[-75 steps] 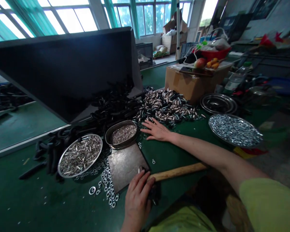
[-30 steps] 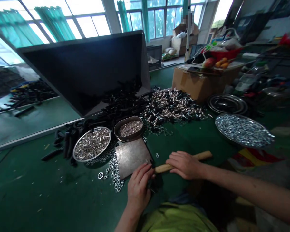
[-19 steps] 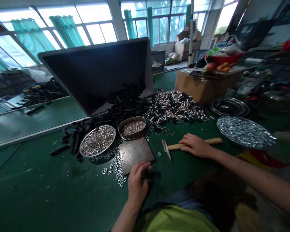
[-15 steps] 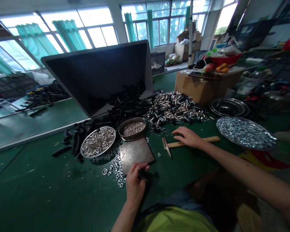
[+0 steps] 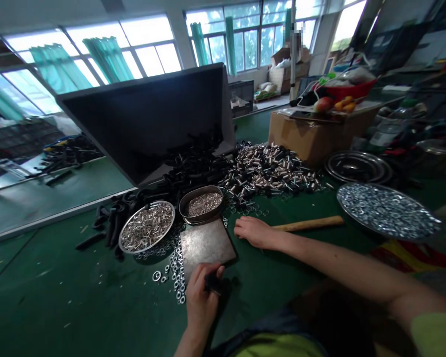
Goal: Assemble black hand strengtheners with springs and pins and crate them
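We note the left hand (image 5: 201, 296) nearest, closed on a black part (image 5: 213, 283), which it holds above the green bench (image 5: 111, 312), at the near edge of a metal plate (image 5: 208, 243). The part's finer detail is too dark for us to read. Loose metal rings (image 5: 178, 277) lie along the plate's left side.

We find the right hand (image 5: 254, 232) palm down and low over the bench, to the right of the plate, fingers bent; we cannot tell whether they grip anything. A wooden handle (image 5: 312, 224) extends to the right from behind this hand, which hides its other end.

Beyond the plate we record an oval tin (image 5: 204, 217) of small metal pieces, with a dish (image 5: 134, 252) of metal pins to its left. Well to the right stands a tray (image 5: 367, 228) of shiny small parts. Farther back we observe a heap of metal fittings (image 5: 269, 168), a grey crate (image 5: 144, 119) tipped on its side with black pieces spilling out, and a cardboard box (image 5: 301, 134).
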`<state>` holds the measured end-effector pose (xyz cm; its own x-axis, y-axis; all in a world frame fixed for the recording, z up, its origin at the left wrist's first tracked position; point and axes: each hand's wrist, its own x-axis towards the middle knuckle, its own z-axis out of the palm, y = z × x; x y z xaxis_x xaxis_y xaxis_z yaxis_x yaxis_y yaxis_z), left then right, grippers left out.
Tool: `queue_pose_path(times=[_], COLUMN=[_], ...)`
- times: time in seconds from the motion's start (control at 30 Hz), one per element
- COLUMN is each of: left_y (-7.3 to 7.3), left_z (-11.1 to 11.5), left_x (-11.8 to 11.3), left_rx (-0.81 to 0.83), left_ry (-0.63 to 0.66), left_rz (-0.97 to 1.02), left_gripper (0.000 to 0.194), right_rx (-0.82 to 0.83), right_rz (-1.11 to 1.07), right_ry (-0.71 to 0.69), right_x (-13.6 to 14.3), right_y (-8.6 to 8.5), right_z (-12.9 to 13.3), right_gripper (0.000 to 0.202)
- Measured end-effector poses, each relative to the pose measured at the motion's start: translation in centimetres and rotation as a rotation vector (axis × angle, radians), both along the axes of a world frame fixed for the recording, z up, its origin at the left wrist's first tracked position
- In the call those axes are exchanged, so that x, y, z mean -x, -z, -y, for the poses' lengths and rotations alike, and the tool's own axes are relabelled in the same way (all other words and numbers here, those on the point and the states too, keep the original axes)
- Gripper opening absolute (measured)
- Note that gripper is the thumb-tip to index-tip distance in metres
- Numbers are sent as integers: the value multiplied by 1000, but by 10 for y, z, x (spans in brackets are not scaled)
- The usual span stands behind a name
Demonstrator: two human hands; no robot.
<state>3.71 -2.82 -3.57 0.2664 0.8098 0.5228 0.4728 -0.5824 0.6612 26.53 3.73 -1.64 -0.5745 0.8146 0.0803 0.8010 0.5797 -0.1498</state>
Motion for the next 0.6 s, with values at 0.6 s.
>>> queue_pose_path(times=[0.6], left_y=[-4], left_z=[1], left_x=[10], left_rx=[-25], left_ry=[-18], left_rz=[54], left_gripper=[6], right_rx=[15], right_rz=[-50], right_ry=[764], right_x=[-122], right_y=[-11], right_z=[-57], right_gripper=[35])
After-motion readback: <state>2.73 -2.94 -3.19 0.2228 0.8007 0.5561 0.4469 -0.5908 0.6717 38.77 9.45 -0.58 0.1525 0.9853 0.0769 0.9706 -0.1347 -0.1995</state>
